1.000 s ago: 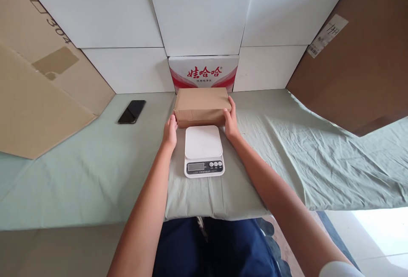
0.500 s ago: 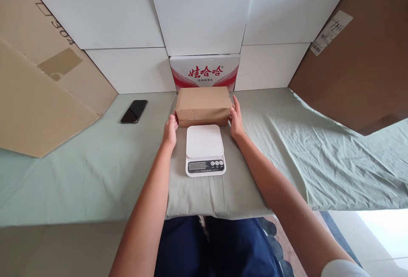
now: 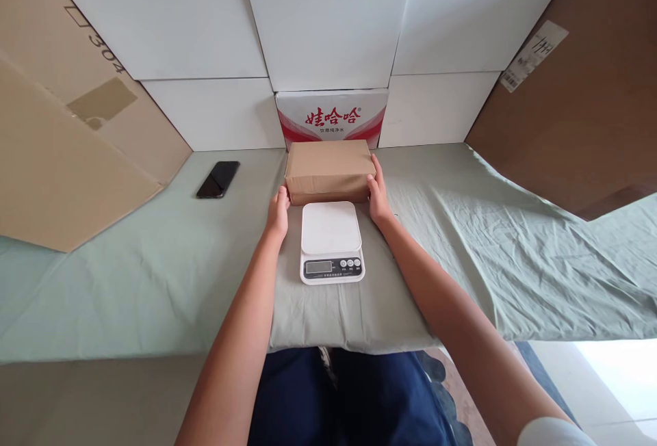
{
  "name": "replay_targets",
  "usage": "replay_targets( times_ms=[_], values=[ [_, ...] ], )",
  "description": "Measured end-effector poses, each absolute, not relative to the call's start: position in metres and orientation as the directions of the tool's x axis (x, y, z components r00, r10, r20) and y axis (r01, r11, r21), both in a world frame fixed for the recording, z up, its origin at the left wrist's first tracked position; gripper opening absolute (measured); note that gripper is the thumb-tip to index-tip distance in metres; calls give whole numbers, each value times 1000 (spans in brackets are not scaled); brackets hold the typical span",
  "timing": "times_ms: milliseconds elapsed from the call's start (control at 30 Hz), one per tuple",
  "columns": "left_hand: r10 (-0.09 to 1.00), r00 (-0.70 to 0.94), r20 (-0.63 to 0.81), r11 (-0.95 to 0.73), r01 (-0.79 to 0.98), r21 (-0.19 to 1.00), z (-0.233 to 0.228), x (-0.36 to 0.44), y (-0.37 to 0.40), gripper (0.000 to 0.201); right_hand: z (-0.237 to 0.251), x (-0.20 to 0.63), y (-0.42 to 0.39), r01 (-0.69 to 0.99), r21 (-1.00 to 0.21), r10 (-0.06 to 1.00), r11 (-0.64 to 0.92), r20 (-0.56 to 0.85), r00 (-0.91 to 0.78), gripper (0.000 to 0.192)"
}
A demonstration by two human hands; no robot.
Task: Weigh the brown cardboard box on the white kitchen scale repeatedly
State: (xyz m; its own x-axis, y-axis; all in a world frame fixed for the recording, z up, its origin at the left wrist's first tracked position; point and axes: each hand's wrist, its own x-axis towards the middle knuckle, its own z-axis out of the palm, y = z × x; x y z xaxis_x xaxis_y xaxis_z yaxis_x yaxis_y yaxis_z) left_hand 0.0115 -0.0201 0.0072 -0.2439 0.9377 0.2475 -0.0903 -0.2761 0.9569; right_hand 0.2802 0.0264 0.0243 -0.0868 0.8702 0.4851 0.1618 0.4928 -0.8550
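A closed brown cardboard box [image 3: 329, 159] sits on the green cloth, just behind a white kitchen scale [image 3: 331, 228]. My left hand [image 3: 278, 211] presses against the box's left side near its front corner, thumb up and fingers partly hidden. On the opposite side, my right hand [image 3: 378, 194] lies along the right face, its thumb at the front corner and its fingers reaching back. Between them the two hands clasp the box. The scale's platform carries nothing, and its display looks blank.
A black phone [image 3: 218, 180] lies to the left. Behind the brown box stands a white and red carton [image 3: 331, 117] against white panels. Large cardboard sheets flank the table at left [image 3: 92, 152] and right [image 3: 580, 104]. The cloth's front edge [image 3: 354, 348] hangs near my lap.
My right hand's fingers have closed in against the box's right side. My left hand has moved slightly inward. The box and scale stay in place; the view shifts a little.
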Motion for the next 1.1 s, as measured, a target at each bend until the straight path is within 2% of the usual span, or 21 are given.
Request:
replay_targets(
  times_ms=[100, 233, 433, 567, 800, 1100],
  values=[
    [934, -238, 268, -291, -70, 954, 10, 14, -25, 81, 26, 279, 25, 83, -899, 903, 430, 430, -21, 81],
    [884, -306, 353, -367, 12, 930, 19, 15, -29, 78, 41, 275, 22, 51, -856, 857, 515, 512, -50, 91],
    [821, -340, 458, -455, 94, 885, 40, 19, -62, 77, 72, 280, -7, 91, -774, 775, 627, 608, -170, 94],
    [799, -344, 493, -496, 87, 864, 40, 29, -111, 72, 65, 299, -51, 151, -755, 768, 638, 610, -193, 90],
    [824, -349, 446, -457, 54, 888, 23, 44, -172, 78, 40, 313, -89, 181, -779, 799, 600, 569, -197, 95],
    [846, -367, 386, -410, 15, 912, 22, 42, -172, 78, 40, 307, -91, 226, -742, 776, 631, 608, -169, 85]
  ],
)
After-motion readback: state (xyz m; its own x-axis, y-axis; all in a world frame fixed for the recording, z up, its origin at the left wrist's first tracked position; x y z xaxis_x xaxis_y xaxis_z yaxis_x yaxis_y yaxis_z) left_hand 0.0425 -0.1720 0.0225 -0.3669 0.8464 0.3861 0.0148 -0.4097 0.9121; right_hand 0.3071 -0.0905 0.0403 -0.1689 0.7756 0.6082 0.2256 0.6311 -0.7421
